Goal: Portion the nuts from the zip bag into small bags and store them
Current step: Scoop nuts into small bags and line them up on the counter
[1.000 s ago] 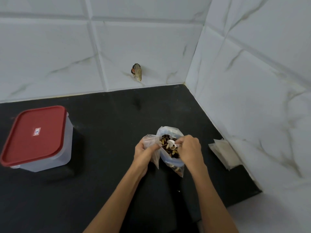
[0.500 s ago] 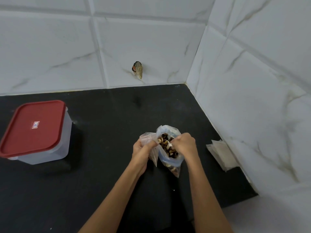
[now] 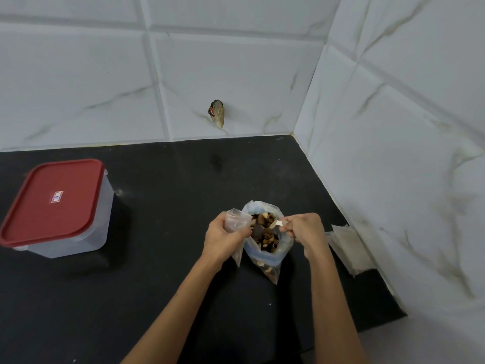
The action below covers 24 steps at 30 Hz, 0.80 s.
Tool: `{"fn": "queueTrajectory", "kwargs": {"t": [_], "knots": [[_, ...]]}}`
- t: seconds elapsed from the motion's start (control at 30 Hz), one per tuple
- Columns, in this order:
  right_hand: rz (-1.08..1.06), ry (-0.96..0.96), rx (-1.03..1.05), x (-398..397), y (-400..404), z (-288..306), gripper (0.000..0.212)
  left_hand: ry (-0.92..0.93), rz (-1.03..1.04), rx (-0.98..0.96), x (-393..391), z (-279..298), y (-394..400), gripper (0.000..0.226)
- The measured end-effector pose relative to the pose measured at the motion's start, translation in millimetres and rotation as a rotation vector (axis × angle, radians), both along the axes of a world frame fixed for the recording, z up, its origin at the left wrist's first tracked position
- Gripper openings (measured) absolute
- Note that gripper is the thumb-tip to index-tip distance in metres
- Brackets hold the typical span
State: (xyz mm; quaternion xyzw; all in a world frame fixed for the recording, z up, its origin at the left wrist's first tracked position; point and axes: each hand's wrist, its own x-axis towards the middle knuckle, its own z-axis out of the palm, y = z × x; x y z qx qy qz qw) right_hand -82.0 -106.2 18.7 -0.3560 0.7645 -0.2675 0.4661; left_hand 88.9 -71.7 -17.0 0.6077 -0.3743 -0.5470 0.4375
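A clear zip bag (image 3: 265, 254) stands open on the black counter, filled with mixed brown and pale nuts (image 3: 266, 232). My left hand (image 3: 223, 236) grips a small clear bag (image 3: 236, 220) just left of the zip bag's mouth. My right hand (image 3: 305, 228) holds a small white spoon (image 3: 275, 224) whose bowl carries nuts above the zip bag's opening, pointing toward the small bag.
A clear container with a red lid (image 3: 56, 206) stands on the left of the counter (image 3: 162, 258). A stack of flat small bags (image 3: 349, 248) lies by the right tiled wall. A hole with something in it (image 3: 217, 112) marks the back wall.
My right hand has drawn back to the right and lifted the spoon out of the nuts with a load on it. The left hand still holds the small bag beside the zip bag.
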Motion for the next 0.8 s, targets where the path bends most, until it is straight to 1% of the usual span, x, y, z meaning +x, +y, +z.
{"fn": "queueTrajectory", "kwargs": {"t": [0.07,0.17,0.3,0.37,0.47,0.53,0.67,0.73,0.8], "knots": [[0.005,0.034,-0.006,-1,0,3,0.018,-0.146,-0.011,-0.105,-1,4,1,0.026],[0.010,0.022,0.004,-6,3,11,0.018,-0.266,-0.015,-0.239,-5,13,3,0.032],[-0.014,-0.040,-0.160,-12,16,37,0.019,-0.383,-0.028,-0.366,-13,29,4,0.036],[-0.017,-0.062,-0.255,-9,21,56,0.020,-0.394,-0.044,-0.404,-18,35,2,0.036],[0.012,-0.062,-0.378,1,27,81,0.020,-0.375,-0.062,-0.412,-24,41,-1,0.036],[0.090,0.036,-0.451,9,32,88,0.020,-0.360,-0.065,-0.414,-28,42,-2,0.036],[0.297,0.457,-0.575,24,46,83,0.023,-0.293,-0.022,-0.405,-34,39,-1,0.038],[0.338,0.573,-0.575,26,49,81,0.027,-0.258,-0.008,-0.406,-36,37,0,0.038],[0.364,0.632,-0.561,26,51,81,0.030,-0.234,0.005,-0.404,-38,36,1,0.037]]}}
